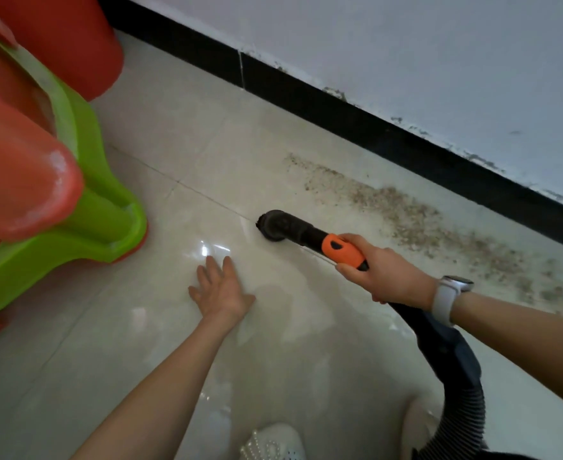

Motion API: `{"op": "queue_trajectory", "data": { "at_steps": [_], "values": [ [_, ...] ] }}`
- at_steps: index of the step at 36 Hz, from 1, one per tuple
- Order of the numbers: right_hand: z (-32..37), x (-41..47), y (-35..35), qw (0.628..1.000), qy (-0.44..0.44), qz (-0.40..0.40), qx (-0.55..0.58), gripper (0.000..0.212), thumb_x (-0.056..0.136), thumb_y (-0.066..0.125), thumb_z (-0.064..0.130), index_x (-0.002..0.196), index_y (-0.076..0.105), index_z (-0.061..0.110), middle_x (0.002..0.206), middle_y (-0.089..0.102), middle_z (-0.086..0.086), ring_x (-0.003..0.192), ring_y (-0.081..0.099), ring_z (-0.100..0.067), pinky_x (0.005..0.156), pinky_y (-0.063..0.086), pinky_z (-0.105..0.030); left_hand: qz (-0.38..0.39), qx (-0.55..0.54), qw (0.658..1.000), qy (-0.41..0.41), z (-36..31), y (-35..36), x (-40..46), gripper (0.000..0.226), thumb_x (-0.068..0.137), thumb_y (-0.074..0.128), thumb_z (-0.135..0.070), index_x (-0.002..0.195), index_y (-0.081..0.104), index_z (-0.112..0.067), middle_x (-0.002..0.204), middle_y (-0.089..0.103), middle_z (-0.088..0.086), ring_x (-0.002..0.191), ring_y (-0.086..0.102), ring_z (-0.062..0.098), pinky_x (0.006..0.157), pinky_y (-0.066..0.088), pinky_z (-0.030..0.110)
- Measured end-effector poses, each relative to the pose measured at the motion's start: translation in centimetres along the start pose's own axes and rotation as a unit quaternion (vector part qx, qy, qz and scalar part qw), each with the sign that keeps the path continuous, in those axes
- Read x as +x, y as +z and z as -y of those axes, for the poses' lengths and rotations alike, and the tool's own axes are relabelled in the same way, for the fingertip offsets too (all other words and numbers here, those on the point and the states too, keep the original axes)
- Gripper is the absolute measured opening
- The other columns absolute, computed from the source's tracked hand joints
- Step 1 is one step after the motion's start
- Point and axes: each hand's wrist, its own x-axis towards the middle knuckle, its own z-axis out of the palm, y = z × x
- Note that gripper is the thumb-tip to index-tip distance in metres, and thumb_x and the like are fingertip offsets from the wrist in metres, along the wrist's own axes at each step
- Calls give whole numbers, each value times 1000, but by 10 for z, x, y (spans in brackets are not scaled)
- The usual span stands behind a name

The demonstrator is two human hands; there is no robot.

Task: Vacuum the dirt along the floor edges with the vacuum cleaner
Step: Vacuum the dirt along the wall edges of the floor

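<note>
- The dirt [416, 220] lies in a band on the floor [180, 137] along the black skirting [339, 111], well apart from the nozzle [273, 225], which sits further out on the tiles; none of it looks picked up yet.
- Risk: swept in sideways, the nozzle could scatter the grit across the floor rather than lift it.
- Risk: the hose [462, 393] trails behind the wrist and may drag through the far end of the band.
- Risk: grit tight against the skirting may be missed if the nozzle stays out from the edge.
- Right hand [383, 277]: wrapped tight around the wand just behind its orange collar [343, 249].
- Left hand [220, 288]: fingers spread straight, holding nothing, low over the floor; contact with it I cannot tell.
</note>
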Motion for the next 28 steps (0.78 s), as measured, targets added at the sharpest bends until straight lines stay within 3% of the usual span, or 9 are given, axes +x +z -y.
{"op": "queue_trajectory", "data": {
  "at_steps": [8,12,16,21,24,28],
  "values": [
    [-9,-7,-1,997,34,-63,-4,57,96,50,43,146,26,29,82,62,-1,56,60,-20,62,56,-37,28,13,999,10,-5,-4,14,110,76,74,-48,151,-4,-27,159,-19,5,146,-14,31,114,15,58],
    [-5,25,-16,990,37,-137,5,55,95,50,43,143,30,26,88,67,-7,62,64,-25,64,56,-41,28,9,1000,10,-4,-2,19,117,73,77,-48,150,-8,-30,158,-24,3,145,-18,31,112,16,61],
    [17,61,-29,988,19,-150,9,53,96,50,42,143,32,24,89,66,-7,63,66,-27,66,57,-44,25,18,999,9,-5,-1,20,116,74,77,-46,151,-8,-28,158,-23,5,146,-17,33,112,18,61],
    [40,87,-34,988,-15,-155,16,48,97,49,38,140,34,23,84,61,-2,54,57,-16,61,56,-37,23,47,999,5,-13,-1,19,115,75,77,-43,151,-7,-21,158,-19,11,146,-13,36,112,22,59],
    [46,97,-42,988,-5,-151,41,46,97,49,37,138,35,22,76,56,1,56,62,-20,60,58,-39,30,87,996,13,-20,-5,20,117,77,77,-40,151,-10,-18,158,-20,12,145,-14,37,111,22,60],
    [35,97,-55,985,36,-147,84,42,97,50,38,135,37,25,80,59,-2,56,64,-22,53,58,-35,54,104,992,35,-25,-9,25,121,76,78,-35,151,-17,-21,157,-26,10,145,-18,37,111,21,59]
  ]
}}
